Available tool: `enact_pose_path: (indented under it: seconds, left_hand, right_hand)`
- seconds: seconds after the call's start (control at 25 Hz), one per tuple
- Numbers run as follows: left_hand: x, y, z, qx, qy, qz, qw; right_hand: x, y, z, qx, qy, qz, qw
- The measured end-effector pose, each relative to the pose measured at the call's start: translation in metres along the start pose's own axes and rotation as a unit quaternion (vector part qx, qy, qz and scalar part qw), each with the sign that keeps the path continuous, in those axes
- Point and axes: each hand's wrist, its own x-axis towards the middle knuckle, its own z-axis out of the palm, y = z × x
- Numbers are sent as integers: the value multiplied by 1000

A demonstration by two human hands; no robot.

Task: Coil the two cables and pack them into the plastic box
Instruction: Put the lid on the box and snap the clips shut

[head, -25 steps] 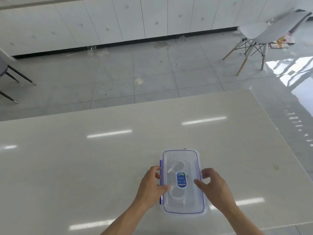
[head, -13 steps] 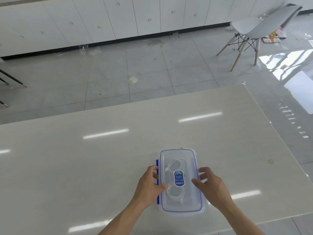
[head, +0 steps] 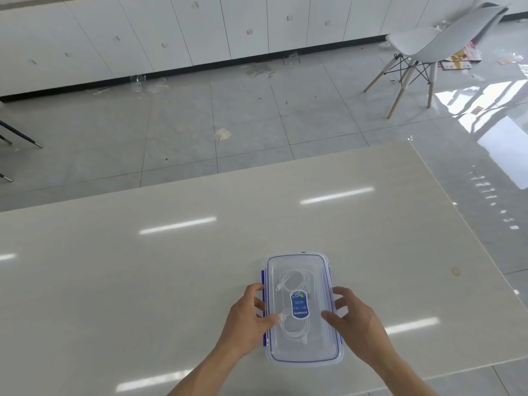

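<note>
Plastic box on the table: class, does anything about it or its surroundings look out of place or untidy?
The plastic box looks orderly: lid on, white cables coiled inside. The oddity is the floor behind the table: crumpled paper and scraps lie scattered by the cabinets.

left hand (head: 248, 318): bare, no rings | right hand (head: 357, 321): bare | forearms: sleeveless, no watch

Plastic box (head: 303, 347): on the table (head: 143, 281), near its front edge.
Lid (head: 300, 264): on the box.
Cables (head: 294, 284): two coils inside the box, one behind the other.
Left hand (head: 245, 318): at the box's left side, thumb on the lid.
Right hand (head: 357, 318): at the right side, thumb on the lid.
Chair (head: 428, 44): on the floor, far right, behind the table.
Cabinets (head: 171, 32): along the back wall.
</note>
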Motion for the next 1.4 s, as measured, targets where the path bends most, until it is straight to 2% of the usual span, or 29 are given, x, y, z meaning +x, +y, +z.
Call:
enact_pose_path:
  seconds: [0.16, 0.56, 0.84, 1.28, 1.32, 1.4]
  left_hand:
    - [4, 0, 3, -1, -1, -12, 1000]
    - [4, 0, 5, 0, 16, -35, 999]
    - [-2, -25, -15, -131, 19, -116, 984]
    - [-19, -56, -63, -176, 62, -153, 970]
    - [-20, -60, -68, -179, 71, -150, 970]
    - [-21, -67, -77, -178, 88, -141, 970]
  right_hand:
    - [2, -1, 2, -14, 13, -4, 1000]
    - [6, 4, 3, -9, -18, -12, 1000]
    - [5, -13, 25, -49, -33, -48, 997]
    - [15, -62, 59, -131, -84, -130, 979]
    - [15, -68, 64, -150, -78, -136, 976]
    - [15, -76, 74, -213, -13, -182, 960]
